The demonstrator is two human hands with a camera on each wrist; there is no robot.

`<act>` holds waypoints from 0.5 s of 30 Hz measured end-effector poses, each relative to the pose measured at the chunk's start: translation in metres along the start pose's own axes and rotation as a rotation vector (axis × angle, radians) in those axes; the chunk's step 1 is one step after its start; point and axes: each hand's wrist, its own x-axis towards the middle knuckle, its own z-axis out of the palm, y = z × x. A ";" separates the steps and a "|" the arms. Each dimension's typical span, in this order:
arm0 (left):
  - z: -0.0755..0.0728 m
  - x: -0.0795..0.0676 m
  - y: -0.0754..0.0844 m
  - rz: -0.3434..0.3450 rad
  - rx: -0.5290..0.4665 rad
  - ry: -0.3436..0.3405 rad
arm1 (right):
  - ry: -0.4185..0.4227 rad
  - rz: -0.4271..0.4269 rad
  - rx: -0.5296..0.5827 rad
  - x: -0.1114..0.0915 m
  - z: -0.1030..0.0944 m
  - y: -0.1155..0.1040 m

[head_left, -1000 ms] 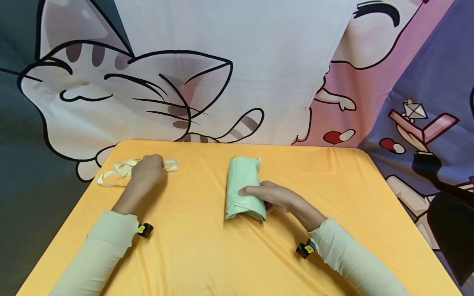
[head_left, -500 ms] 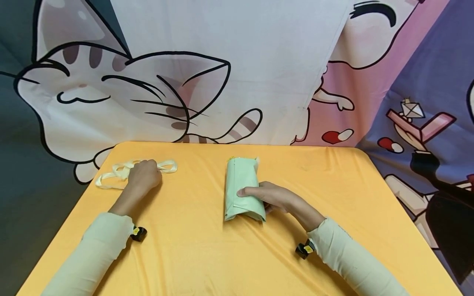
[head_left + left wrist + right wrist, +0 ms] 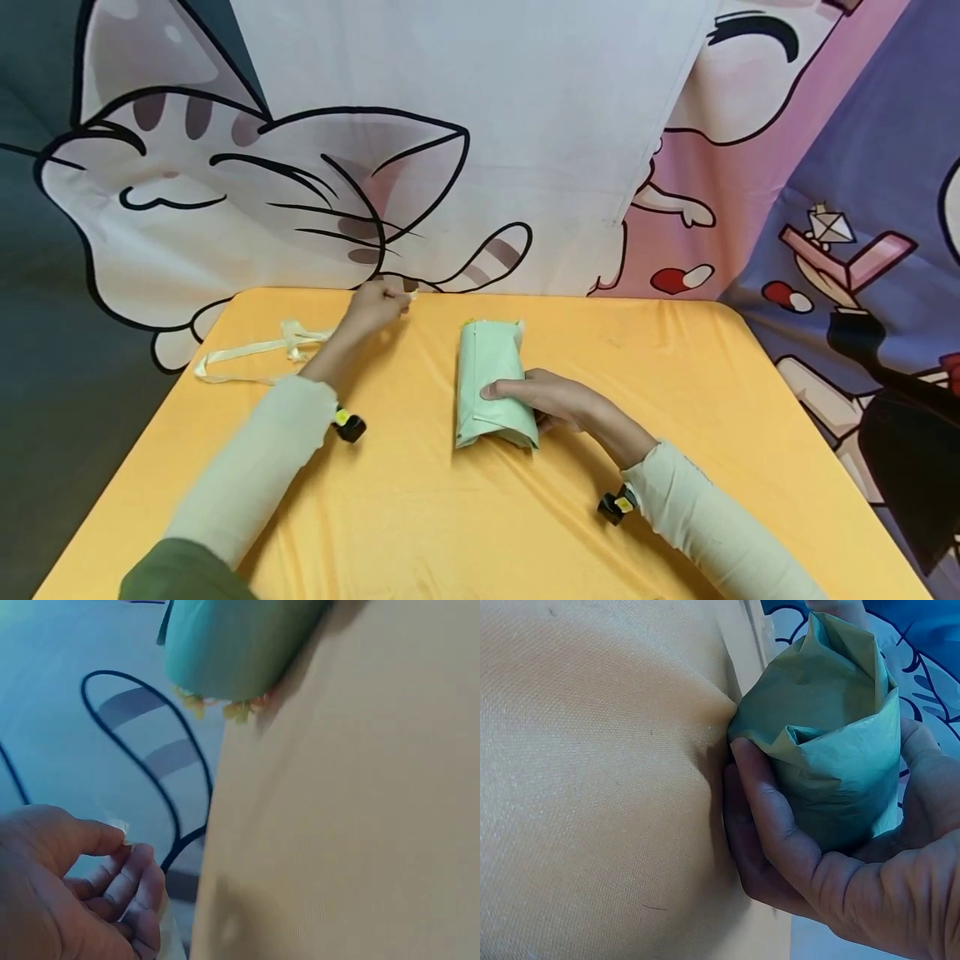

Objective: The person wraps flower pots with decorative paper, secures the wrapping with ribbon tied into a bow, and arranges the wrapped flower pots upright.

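Observation:
A pale cream ribbon [image 3: 292, 335] lies in loose loops at the table's back left. My left hand [image 3: 372, 308] pinches one end of it between thumb and fingertips, near the back edge; the left wrist view shows a small ribbon tip [image 3: 123, 826] between them. In the middle of the table is a bundle wrapped in mint-green paper [image 3: 491, 379], folded over at its near end. Around its right side, my right hand [image 3: 558, 396] holds it, thumb on top and fingers curled underneath. Yellow and orange petals [image 3: 237, 712] peek from the bundle's far end.
A yellow cloth [image 3: 420, 517] covers the table. Behind its back edge hangs a white backdrop [image 3: 570, 150] printed with cartoon cats. Small black devices are strapped at both wrists, such as the left wrist camera [image 3: 349, 425].
My left hand has moved right and toward the back edge, drawing the ribbon's end out from the loops. My right hand and the bundle have stayed in place.

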 end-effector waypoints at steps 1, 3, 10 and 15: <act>0.008 0.006 0.003 -0.005 -0.036 0.002 | 0.001 -0.002 -0.001 0.000 0.000 0.000; 0.023 0.016 0.011 -0.018 -0.112 -0.008 | -0.001 -0.005 -0.005 0.000 0.000 0.001; 0.062 0.017 0.049 -0.066 -0.216 -0.076 | -0.002 -0.005 -0.005 0.000 0.000 0.001; 0.072 0.014 0.048 -0.030 -0.136 -0.109 | -0.005 -0.005 -0.016 0.000 0.000 0.001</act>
